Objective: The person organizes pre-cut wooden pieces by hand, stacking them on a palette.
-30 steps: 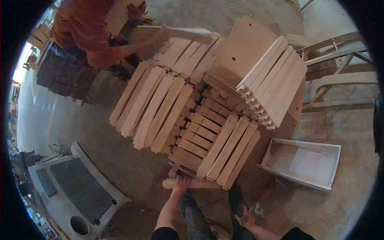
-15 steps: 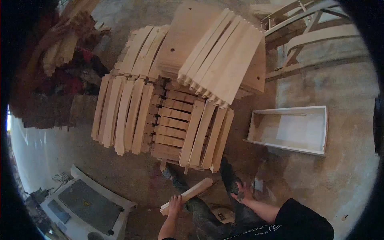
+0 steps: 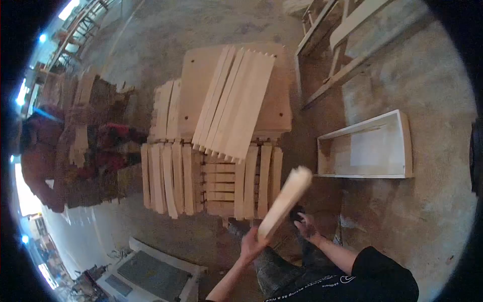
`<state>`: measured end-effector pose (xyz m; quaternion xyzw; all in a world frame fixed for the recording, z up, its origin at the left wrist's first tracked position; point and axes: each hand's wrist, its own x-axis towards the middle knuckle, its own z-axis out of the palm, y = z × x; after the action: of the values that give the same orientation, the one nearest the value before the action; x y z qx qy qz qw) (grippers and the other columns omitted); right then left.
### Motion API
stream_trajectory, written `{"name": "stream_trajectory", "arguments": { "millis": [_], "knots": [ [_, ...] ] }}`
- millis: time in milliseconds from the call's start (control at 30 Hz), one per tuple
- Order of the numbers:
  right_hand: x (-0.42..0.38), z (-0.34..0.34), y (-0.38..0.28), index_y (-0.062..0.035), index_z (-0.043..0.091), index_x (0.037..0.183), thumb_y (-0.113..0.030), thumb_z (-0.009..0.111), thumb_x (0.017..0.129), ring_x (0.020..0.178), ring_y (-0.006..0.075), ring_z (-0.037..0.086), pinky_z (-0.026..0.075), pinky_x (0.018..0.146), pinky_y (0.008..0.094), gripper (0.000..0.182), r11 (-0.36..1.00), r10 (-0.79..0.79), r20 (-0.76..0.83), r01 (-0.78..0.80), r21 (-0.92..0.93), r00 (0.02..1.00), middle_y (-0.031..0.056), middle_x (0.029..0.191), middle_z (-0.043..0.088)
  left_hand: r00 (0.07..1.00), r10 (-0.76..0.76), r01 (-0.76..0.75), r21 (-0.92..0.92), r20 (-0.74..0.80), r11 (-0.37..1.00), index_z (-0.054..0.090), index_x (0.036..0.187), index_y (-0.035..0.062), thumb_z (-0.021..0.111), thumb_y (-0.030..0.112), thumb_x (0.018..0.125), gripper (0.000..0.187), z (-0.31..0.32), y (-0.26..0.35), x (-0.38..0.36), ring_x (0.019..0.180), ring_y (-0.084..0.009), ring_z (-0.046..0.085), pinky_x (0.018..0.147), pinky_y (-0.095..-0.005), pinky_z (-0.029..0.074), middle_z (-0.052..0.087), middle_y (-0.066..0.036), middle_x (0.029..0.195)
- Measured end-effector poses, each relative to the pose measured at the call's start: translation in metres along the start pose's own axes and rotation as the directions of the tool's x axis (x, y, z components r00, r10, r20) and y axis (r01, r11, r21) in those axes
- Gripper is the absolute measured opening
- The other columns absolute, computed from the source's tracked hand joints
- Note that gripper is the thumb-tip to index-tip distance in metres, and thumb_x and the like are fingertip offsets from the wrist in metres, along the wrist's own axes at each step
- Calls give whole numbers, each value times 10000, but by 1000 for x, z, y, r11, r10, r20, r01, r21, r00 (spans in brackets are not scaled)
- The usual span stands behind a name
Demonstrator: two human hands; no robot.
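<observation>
My left hand [image 3: 250, 245] grips the lower end of a pale wooden slat [image 3: 285, 202], which is raised and tilted up to the right, blurred at its top. My right hand [image 3: 307, 227] is spread open just right of the slat's lower end, holding nothing. Right behind the slat stands the big stack of wooden slats [image 3: 211, 181] laid crosswise in layers. A flat board [image 3: 278, 108] with several more slats on it lies on top of the stack's far side.
A shallow white wooden tray [image 3: 407, 146] lies on the concrete floor at the right. Wooden frames [image 3: 347, 30] lie at the upper right. Another person [image 3: 43, 156] with an armful of slats stands at the left. A grey-topped machine [image 3: 151, 277] is at the bottom left.
The slat in my left hand has swung from low and near the floor up to a raised, steep tilt. My view has turned; the other person now stands further left.
</observation>
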<state>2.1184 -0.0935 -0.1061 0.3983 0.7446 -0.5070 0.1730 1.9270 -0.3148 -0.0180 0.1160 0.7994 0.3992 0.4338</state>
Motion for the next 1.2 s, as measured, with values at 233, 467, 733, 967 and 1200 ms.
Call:
{"name": "stream_trajectory", "arguments": {
  "millis": [233, 467, 733, 967, 1200],
  "knots": [
    [65, -42, -181, -77, 334, 1434, -534, 436, 978, 1081, 237, 597, 504, 914, 414, 653, 538, -256, 277, -101, 837, 926, 114, 1259, 548, 986, 51, 65, -651, 159, 757, 641, 1074, -25, 647, 315, 878, 393, -10, 175, 223, 757, -178, 640, 680, -311, 514, 679, -83, 921],
    [143, -72, -251, -50, 435, 1328, -387, 742, 828, 959, 154, 640, 568, 804, 323, 675, 713, -157, 238, -57, 699, 959, 83, 1048, 629, 981, -146, 196, -650, 131, 734, 574, 1238, -3, 481, 425, 972, 513, -35, 141, 222, 883, -194, 651, 779, -341, 512, 679, -108, 989],
    [162, -25, -281, -61, 459, 1297, -404, 787, 787, 878, 143, 656, 571, 657, 289, 696, 721, -135, 201, -44, 692, 970, 57, 1036, 636, 889, -180, -82, -535, -420, 841, 603, 1196, -5, 506, 269, 994, 354, -43, 70, 99, 954, -192, 624, 835, -340, 498, 650, -104, 1106],
    [177, -21, -265, -99, 455, 1359, -611, 523, 904, 1065, 188, 601, 518, 875, 376, 689, 520, -230, 340, -179, 835, 912, 47, 1157, 601, 727, 468, -285, 399, -503, 872, 620, 1231, 77, 618, 39, 890, 343, -65, 141, 125, 881, -268, 621, 766, -323, 513, 622, -117, 1023],
    [168, -22, -270, -110, 520, 1311, -652, 489, 904, 1066, 178, 584, 491, 926, 383, 678, 618, -160, 252, -103, 779, 954, 46, 1203, 592, 587, 715, -363, 667, -378, 651, 609, 1256, 97, 593, 16, 891, 375, -71, 151, 140, 1007, -325, 617, 756, -378, 543, 548, -150, 1240]
  ]
}}
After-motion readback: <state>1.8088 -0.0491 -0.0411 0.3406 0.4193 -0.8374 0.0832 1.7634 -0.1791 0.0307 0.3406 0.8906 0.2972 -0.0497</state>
